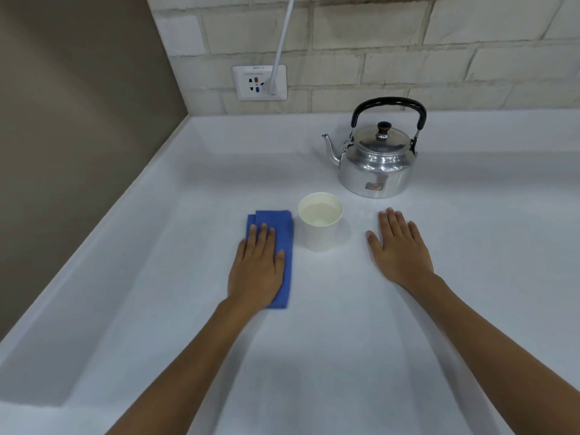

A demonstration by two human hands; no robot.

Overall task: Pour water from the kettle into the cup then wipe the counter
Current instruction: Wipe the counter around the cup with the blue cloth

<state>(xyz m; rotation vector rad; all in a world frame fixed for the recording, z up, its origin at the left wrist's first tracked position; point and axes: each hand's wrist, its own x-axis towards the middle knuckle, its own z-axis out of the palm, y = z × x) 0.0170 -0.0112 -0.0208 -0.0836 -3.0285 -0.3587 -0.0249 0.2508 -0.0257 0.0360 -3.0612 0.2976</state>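
Observation:
A shiny metal kettle (376, 164) with a black handle stands upright on the white counter (314, 340), its spout pointing left. In front of it stands a white paper cup (320, 222) holding water. Left of the cup lies a folded blue cloth (279, 224). My left hand (257, 268) rests flat on the cloth, palm down, fingers stretched out. My right hand (400, 249) lies flat on the bare counter to the right of the cup, fingers slightly apart, holding nothing.
A wall socket (259, 82) with a white plug and cable sits on the brick backsplash behind the counter. A brown wall (78, 136) borders the counter on the left, where a raised lip runs along the edge.

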